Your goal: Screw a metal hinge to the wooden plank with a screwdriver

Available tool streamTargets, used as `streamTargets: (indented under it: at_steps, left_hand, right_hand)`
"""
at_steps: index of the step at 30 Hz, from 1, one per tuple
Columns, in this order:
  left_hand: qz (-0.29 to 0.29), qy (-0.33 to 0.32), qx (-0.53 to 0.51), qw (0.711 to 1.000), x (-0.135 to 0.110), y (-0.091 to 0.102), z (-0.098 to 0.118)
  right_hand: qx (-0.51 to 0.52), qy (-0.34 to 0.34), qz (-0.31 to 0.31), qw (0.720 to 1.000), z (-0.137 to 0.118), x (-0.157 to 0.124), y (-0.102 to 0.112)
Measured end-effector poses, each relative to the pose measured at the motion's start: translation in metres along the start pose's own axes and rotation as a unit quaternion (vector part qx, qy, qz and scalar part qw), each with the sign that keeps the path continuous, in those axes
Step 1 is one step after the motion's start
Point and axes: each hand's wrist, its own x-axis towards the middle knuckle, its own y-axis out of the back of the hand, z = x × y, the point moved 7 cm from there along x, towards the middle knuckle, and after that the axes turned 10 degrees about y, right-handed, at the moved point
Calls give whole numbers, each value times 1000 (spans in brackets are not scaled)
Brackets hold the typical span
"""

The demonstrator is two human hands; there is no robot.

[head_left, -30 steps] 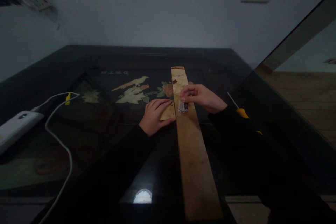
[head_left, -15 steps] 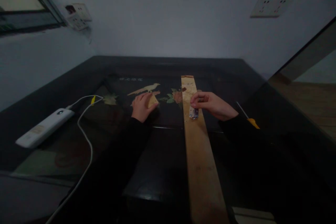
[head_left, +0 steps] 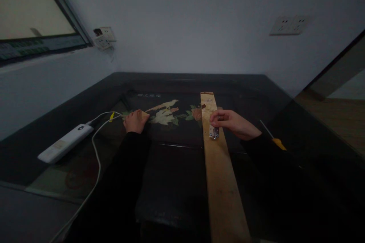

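Observation:
My left hand [head_left: 134, 122] is closed around a small piece of pale wood [head_left: 145, 115] at the left of the painted flowers. Only one corner of that piece shows past the fingers. A long wooden board [head_left: 221, 174] runs lengthwise along the dark table [head_left: 173, 159] toward its far side. Over the far part of the board, my right hand [head_left: 232, 122] pinches a small shiny packet with printing [head_left: 213, 133] between thumb and fingers. What the packet contains cannot be made out.
A screwdriver with a yellow handle [head_left: 278, 144] lies right of my right hand. On the left is a white power strip [head_left: 66, 142] with a white cable [head_left: 97, 152] and a yellow tag [head_left: 111, 117]. A wall with sockets [head_left: 290, 25] stands behind the table.
My left hand has moved left with the small piece of wood, uncovering painted leaves. My right hand stays over the board with the packet. The camera view has tilted up slightly.

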Motion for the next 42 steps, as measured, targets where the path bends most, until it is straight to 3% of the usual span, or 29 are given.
streamTargets:
  at_steps: [8, 14, 21, 24, 26, 27, 28, 30, 32, 35, 37, 42]
  left_hand:
    - [-2, -40, 14, 999, 3, -11, -4]
    - [-36, -40, 31, 998, 0, -15, -7]
    - [-22, -34, 52, 998, -4, -5, -1]
    - [16, -36, 36, 999, -10, 5, 12]
    - [36, -82, -17, 996, -27, 14, 36]
    - [22, -125, -63, 990, -42, 17, 53]
    - [-31, -180, -118, 976, -62, 15, 73]
    - [-188, -250, -245, 918, -112, 9, 111]
    - [-335, -262, -314, 849, -165, 0, 139]
    - [-477, -220, -358, 772, -219, -12, 159]
    - [-518, -190, -372, 747, -232, -16, 161]
    - [-589, -144, -368, 705, -236, -22, 154]
  right_hand:
    - [14, 12, 8, 1000, 2, -3, -3]
    - [20, 18, 94, 995, 14, -27, 11]
    - [48, 17, 166, 985, 34, -61, 11]
    - [58, 34, 187, 980, 39, -66, 7]
    - [55, 40, 193, 979, 40, -66, 6]
    - [50, 42, 193, 979, 40, -66, 5]
    - [45, 42, 191, 980, 39, -66, 4]
    - [36, 42, 191, 980, 38, -66, 3]
    - [26, 40, 192, 980, 37, -67, 2]
    - [3, 40, 185, 982, 37, -69, -1]
    - [-15, 43, 174, 984, 35, -70, -4]
    - [-46, 40, 133, 989, 33, -70, -18]
